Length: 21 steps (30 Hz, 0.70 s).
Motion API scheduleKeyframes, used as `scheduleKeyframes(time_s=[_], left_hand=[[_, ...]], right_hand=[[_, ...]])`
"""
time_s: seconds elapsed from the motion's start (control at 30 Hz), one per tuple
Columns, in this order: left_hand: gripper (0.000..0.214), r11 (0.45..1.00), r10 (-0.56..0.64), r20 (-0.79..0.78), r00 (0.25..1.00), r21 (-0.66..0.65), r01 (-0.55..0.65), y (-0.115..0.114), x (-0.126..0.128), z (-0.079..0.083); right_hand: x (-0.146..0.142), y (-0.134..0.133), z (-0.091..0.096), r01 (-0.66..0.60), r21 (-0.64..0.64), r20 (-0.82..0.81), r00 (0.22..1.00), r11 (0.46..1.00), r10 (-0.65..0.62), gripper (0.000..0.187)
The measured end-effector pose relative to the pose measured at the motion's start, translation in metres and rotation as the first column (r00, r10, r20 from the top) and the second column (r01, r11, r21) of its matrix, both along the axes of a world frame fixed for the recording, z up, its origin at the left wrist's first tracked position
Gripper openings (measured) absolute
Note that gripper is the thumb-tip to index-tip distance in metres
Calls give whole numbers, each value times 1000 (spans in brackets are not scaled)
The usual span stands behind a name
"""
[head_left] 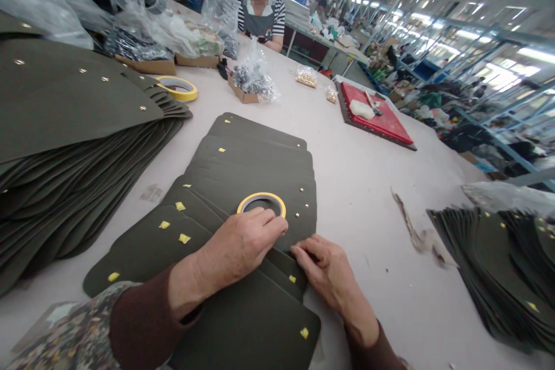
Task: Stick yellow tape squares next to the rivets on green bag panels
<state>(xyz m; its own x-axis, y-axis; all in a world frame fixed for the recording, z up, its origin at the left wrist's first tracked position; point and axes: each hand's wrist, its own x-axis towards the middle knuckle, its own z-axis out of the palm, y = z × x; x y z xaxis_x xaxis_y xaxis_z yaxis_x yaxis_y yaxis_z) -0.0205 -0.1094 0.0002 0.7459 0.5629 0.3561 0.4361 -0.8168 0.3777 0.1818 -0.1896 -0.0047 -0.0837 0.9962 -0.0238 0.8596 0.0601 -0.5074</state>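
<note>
Left hand fingers curled against yellow tape roll, grip unclear; right hand fingers flat, released, on fanned dark green panels. Keep panels pressed flat, overlap even.

L hand flat on fanned olive panels w/ yellow tape bits, just below yellow tape roll; R hand at panel edges.
</note>
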Motion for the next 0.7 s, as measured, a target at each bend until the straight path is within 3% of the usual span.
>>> scheduleKeyframes(time_s=[0.1,0.2,0.3,0.5,0.7], left_hand=[[19,999,-37,83,996,-28,40,1,-2,-2],[29,995,-67,163,984,-59,78,3,-2,-6],[43,996,-58,192,980,-57,70,3,-2,-9],[35,995,-13,138,990,-93,26,-2,-1,-8],[14,980,7,97,995,-197,13,-3,2,-3]], right_hand=[[3,-2,7,-18,-12,-87,996,1000,17,36],[-2,1,10,125,173,-284,956,977,-72,15],[-12,8,11,128,306,-375,927,943,-4,18],[-25,17,11,-41,477,-209,965,878,159,18],[-28,17,1,-51,566,-37,996,823,87,19]])
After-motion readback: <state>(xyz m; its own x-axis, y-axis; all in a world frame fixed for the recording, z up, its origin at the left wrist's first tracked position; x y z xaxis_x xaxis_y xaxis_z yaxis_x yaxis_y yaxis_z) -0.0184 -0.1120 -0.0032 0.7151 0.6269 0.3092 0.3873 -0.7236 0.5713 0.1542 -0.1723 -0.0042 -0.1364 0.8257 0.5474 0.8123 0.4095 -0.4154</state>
